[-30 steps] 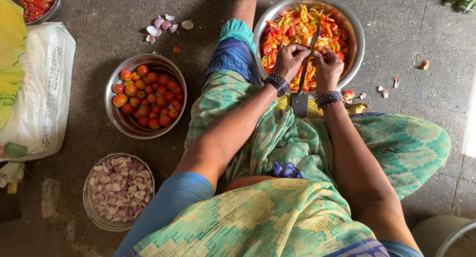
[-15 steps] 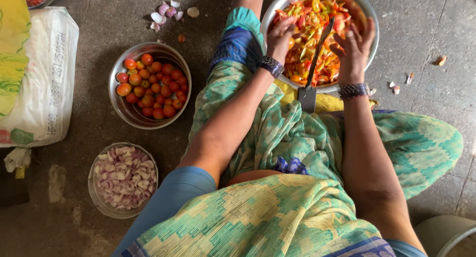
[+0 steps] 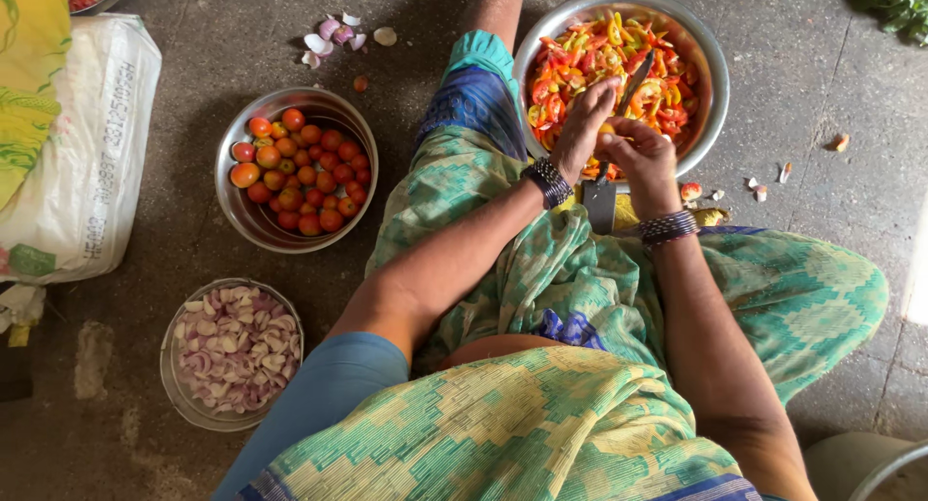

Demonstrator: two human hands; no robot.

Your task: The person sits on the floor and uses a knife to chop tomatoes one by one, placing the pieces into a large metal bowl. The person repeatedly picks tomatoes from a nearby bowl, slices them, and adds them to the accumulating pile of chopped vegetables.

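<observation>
Both hands, left hand [image 3: 583,124] and right hand [image 3: 638,153], fingers closed on a small yellow vegetable piece [image 3: 607,130], press it to the upright curved steel blade [image 3: 633,85] over the round steel bowl of cut peppers [image 3: 710,66]; slicing seems underway, needing steady pressure.

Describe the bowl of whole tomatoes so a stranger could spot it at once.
Start at the white sack on the left; the steel tomato bowl sits just right of it on the floor. Unlike the onion bowl below it, it holds whole round red and orange tomatoes.
</observation>
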